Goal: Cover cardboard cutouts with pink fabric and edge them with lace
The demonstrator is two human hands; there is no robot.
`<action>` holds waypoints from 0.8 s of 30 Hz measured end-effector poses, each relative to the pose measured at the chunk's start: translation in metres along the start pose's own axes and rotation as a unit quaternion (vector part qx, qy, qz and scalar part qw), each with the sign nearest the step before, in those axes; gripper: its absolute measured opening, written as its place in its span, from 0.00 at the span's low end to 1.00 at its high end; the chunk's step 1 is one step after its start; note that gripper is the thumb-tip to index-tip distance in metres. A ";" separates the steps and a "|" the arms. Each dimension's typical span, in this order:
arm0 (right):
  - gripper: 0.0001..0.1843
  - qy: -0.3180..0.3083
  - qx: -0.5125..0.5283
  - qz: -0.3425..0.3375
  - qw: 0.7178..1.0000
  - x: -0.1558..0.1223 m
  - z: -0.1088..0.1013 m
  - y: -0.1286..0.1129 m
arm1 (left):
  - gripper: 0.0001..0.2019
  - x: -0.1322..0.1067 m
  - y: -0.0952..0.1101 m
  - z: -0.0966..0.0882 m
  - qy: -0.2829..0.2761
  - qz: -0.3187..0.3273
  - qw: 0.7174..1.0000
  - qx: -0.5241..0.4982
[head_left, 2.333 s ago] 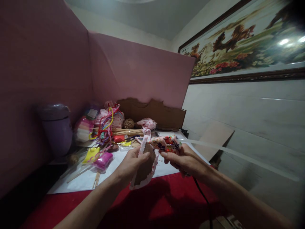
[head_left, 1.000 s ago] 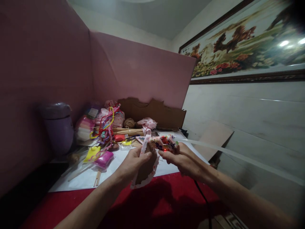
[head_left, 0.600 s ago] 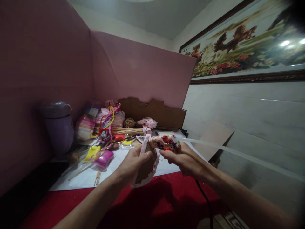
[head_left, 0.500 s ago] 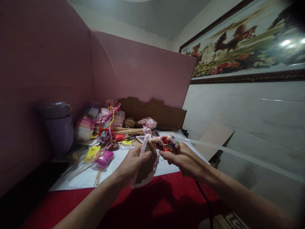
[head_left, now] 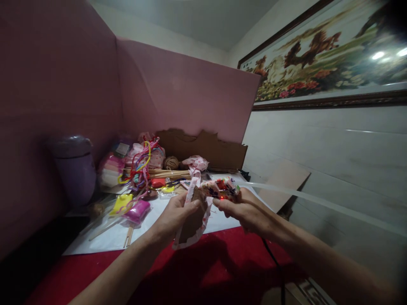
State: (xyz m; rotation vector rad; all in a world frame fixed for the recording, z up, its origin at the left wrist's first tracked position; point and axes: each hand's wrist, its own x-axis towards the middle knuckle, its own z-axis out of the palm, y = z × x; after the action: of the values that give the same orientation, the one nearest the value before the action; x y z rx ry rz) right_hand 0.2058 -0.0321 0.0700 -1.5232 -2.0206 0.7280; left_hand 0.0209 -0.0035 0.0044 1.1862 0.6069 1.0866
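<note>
My left hand point(head_left: 173, 217) is closed on a brown cardboard piece point(head_left: 192, 223) edged with pink-and-white ribbon point(head_left: 190, 194), holding it upright above the red tabletop point(head_left: 203, 271). My right hand point(head_left: 251, 213) grips a patterned glue gun point(head_left: 221, 189) with a small red light lit. Its nozzle end meets the top edge of the cardboard by the ribbon. A long clear glue stick point(head_left: 318, 202) juts out to the right from the gun's back. A black cord point(head_left: 274, 267) hangs below my right wrist.
A white sheet point(head_left: 104, 237) holds craft supplies: coloured pipe cleaners point(head_left: 143, 163), wooden skewers point(head_left: 168, 173), a twine ball point(head_left: 171, 162), pink and yellow packets point(head_left: 137, 210). A purple lidded jar point(head_left: 74, 167) stands at left. Pink boards point(head_left: 187, 91) and torn cardboard point(head_left: 203, 148) back the table.
Both hands have stayed together on the cardboard and glue gun, with only slight shifts. The view has drifted a little.
</note>
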 end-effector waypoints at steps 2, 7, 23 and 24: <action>0.25 0.000 0.001 0.003 1.000 0.002 0.001 0.001 | 0.16 0.000 -0.002 -0.001 -0.002 0.003 1.000 0.004; 0.25 -0.007 -0.005 0.011 1.000 0.001 0.000 0.004 | 0.15 0.001 -0.004 -0.004 0.002 0.010 1.000 0.001; 0.25 0.008 -0.035 -0.015 0.999 -0.005 0.000 0.000 | 0.13 0.001 -0.004 -0.003 -0.012 0.014 1.000 -0.009; 0.26 0.007 -0.036 -0.016 0.999 -0.005 0.000 0.000 | 0.13 0.001 -0.004 -0.003 -0.012 0.015 1.000 -0.011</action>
State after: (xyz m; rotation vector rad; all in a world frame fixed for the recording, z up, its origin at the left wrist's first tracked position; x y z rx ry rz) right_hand 0.2073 -0.0370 0.0698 -1.5281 -2.0754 0.6377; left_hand 0.0201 -0.0013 0.0003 1.1915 0.5598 1.0996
